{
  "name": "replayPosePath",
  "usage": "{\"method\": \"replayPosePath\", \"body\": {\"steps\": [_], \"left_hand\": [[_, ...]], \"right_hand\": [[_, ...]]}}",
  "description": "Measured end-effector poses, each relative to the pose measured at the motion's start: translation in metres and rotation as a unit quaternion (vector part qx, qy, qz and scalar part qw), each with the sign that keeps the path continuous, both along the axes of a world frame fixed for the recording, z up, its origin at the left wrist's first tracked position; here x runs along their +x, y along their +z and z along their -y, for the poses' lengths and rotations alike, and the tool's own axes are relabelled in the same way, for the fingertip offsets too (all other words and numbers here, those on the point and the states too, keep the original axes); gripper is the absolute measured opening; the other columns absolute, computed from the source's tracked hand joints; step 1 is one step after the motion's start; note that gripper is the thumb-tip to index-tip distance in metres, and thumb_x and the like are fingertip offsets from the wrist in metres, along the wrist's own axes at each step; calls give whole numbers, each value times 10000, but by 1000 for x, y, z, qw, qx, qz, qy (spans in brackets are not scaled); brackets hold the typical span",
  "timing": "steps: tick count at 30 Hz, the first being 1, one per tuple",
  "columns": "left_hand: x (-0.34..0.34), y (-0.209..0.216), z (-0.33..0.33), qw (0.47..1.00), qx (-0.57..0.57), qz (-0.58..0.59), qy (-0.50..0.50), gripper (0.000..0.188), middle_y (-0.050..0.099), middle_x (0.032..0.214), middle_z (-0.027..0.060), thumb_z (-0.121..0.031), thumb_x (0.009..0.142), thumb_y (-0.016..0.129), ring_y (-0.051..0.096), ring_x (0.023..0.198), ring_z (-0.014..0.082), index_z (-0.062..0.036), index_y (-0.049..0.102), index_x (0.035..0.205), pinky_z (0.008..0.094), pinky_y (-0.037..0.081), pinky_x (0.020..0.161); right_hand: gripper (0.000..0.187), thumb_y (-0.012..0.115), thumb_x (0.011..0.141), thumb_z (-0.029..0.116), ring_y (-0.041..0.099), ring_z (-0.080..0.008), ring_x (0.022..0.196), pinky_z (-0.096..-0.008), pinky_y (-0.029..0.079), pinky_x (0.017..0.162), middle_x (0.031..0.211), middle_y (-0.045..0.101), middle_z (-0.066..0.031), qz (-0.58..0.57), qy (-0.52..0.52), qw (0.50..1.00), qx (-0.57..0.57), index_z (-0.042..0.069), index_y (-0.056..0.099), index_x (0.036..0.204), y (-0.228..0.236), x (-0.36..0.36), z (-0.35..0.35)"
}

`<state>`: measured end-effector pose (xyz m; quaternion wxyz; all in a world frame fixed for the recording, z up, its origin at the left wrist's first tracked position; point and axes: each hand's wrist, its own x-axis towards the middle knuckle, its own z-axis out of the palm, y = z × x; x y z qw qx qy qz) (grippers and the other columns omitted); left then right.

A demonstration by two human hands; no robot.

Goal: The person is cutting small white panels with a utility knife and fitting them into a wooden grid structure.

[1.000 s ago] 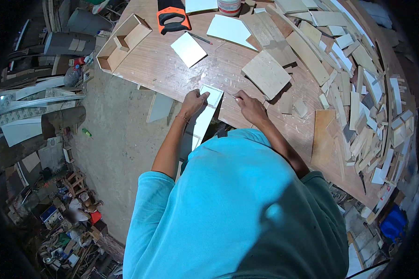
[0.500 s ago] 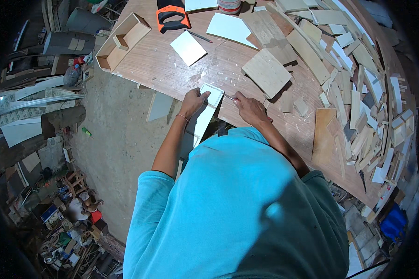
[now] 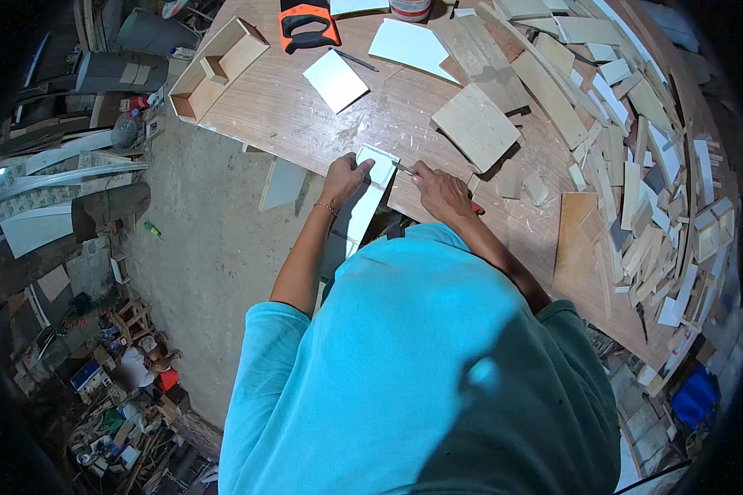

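A long, narrow white wooden piece point(image 3: 366, 206) with what look like raised edges rests at the front edge of the workbench and runs back toward my body. My left hand point(image 3: 346, 178) is closed on its left side near the far end. In my right hand point(image 3: 445, 195) is a red-handled tool with a slim metal blade point(image 3: 402, 168); its exact kind is unclear. The blade's tip meets the right edge of the white piece near the far corner. My shirt hides the near end of that piece.
An open wooden box point(image 3: 220, 70) with a divider, an orange-and-black handsaw point(image 3: 308, 25), a white board point(image 3: 335, 81) and a pencil point(image 3: 355, 60) lie on the workbench point(image 3: 264, 124). Wood offcuts point(image 3: 627, 157) crowd its right side. A person point(image 3: 144, 363) sits at lower left.
The tool's blade has shifted slightly at the white piece's right edge, and my right hand has tilted a little, showing more of the red handle. My left hand holds its place.
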<state>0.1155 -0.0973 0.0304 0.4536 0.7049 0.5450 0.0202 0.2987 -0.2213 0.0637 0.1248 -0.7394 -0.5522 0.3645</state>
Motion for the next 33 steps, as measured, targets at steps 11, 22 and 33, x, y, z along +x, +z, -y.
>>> {"method": "replayPosePath", "body": {"steps": [11, 22, 33], "left_hand": [[0, -1, -2, 1000, -6, -3, -7, 444, 469, 547, 113, -373, 780, 628, 434, 532, 202, 23, 490, 636, 360, 383, 532], [1, 0, -5, 1000, -21, -2, -4, 445, 473, 546, 96, -378, 785, 628, 430, 527, 192, 13, 485, 628, 352, 371, 518], [-5, -12, -6, 999, -36, 29, 9, 420, 426, 540, 57, -340, 780, 644, 383, 530, 149, 3, 471, 611, 335, 353, 504]], "right_hand": [[211, 393, 909, 258, 583, -426, 717, -520, 437, 593, 785, 569, -251, 44, 8, 999, -5, 100, 445, 1039, 11, -10, -1], [193, 407, 895, 247, 582, -429, 725, -542, 424, 595, 776, 566, -254, -11, -12, 1000, 27, 93, 447, 1004, -4, -11, -5], [217, 419, 893, 268, 582, -433, 701, -532, 432, 570, 777, 550, -247, 55, 30, 998, 28, 118, 478, 1038, -1, -7, -5]]}}
